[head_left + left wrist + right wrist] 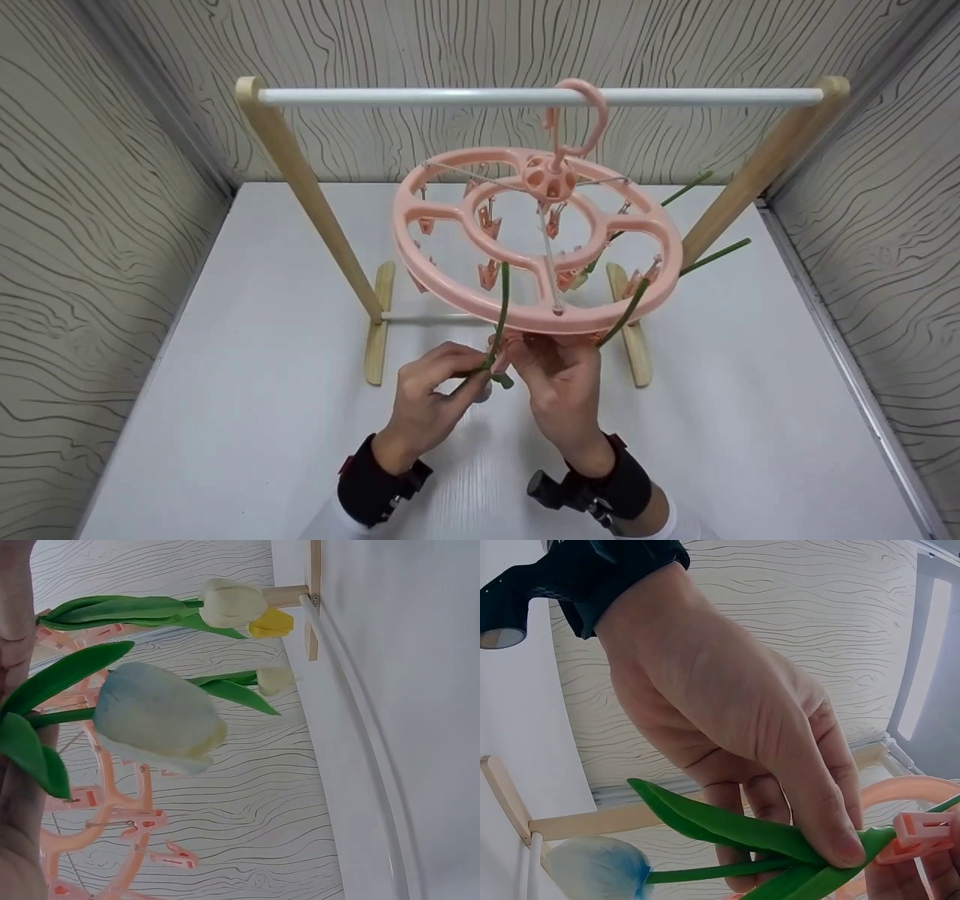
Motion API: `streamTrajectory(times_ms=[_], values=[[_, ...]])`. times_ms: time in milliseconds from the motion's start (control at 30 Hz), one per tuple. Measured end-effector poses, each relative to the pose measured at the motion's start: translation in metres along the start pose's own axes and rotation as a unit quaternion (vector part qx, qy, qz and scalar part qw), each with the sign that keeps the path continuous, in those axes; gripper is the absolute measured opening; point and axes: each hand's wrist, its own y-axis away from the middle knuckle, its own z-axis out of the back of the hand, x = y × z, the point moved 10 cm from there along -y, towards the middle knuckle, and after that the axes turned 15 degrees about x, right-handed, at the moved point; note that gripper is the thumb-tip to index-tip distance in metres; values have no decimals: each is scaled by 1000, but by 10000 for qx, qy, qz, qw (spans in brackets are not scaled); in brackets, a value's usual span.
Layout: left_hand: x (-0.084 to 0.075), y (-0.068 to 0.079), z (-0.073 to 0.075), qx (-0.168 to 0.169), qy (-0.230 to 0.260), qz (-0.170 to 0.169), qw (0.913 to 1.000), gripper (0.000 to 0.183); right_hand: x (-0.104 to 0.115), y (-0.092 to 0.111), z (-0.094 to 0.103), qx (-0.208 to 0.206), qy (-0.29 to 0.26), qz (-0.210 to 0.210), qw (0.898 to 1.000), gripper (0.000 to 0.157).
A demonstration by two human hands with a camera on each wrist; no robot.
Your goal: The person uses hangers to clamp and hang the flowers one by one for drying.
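A pink round clip hanger [480,300] hangs by its hook from a white bar. At its near rim my left hand [431,394] pinches a tulip by its green stem [505,300] and leaves. Its bloom [157,720] is white with blue at the base and points downward. My right hand [566,394] grips a pink clothespin [922,836] under the rim, whose jaws lie at the stem just above the leaves. In the right wrist view, the left thumb [847,847] presses on a leaf [720,829]. Right fingers are partly hidden behind the clothespin.
More tulips hang upside down from the hanger: a white one [232,604], a yellow one [271,622] and a smaller white one [275,681]. Other pink clothespins [489,223] dangle around the rings. Wooden legs [311,202] hold up the white bar [420,97] above the white table [247,420].
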Motion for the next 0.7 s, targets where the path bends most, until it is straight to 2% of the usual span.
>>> streamTrajectory(times_ms=[200,500,700], values=[[-1,-2,0,-31,-31,-37,10000,22,-2,3,1,-83,119,-86,9999,27],[3,-1,0,-16,-26,225,9997,27,-6,9,1,-234,115,-297,9992,29],[4,1,2,-110,-52,149,9998,28,-9,15,1,-279,35,-401,9988,36]])
